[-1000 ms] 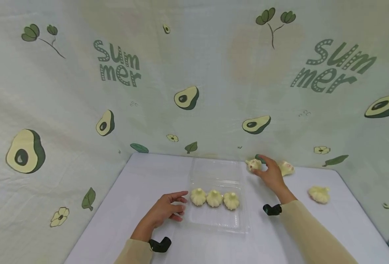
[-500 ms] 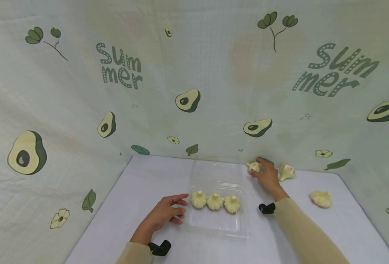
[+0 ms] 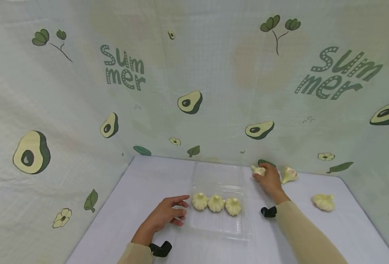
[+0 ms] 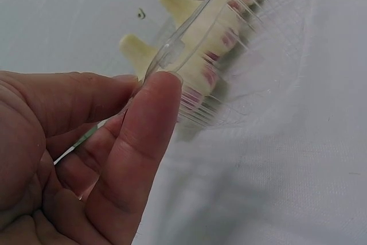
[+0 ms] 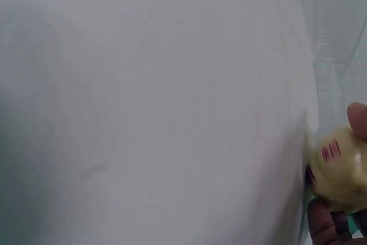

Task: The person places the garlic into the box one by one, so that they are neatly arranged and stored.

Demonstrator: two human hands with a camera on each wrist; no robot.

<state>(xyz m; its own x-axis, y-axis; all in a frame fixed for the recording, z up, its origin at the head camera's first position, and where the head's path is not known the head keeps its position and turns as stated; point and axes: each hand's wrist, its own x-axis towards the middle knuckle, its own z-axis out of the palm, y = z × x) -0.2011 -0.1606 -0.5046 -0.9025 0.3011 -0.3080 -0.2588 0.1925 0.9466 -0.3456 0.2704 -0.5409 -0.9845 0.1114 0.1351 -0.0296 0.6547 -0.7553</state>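
Note:
On the table lies a clear plastic clamshell box (image 3: 214, 225) with its lid (image 3: 217, 172) folded back. A row of three garlic bulbs (image 3: 215, 203) sits inside it. My left hand (image 3: 166, 213) is at the box's left edge; in the left wrist view thumb and finger pinch the rim (image 4: 189, 24). At the back, right of the lid, my right hand (image 3: 269, 179) grips another garlic bulb (image 3: 258, 170) between thumb and fingers. Purple streaks mark that bulb in the right wrist view, where most of the hand is cut off by the frame edge.
Right of my right hand lies a loose garlic bulb (image 3: 289, 174) near the back edge. Another garlic bulb (image 3: 323, 202) lies farther right and nearer. A printed cloth (image 3: 214, 73) with avocados hangs around the white table (image 3: 155, 176).
My right hand's fingers have closed around the garlic bulb at the back, and the bulb has shifted slightly. The left hand has stayed at the box edge. The head view has tilted a little.

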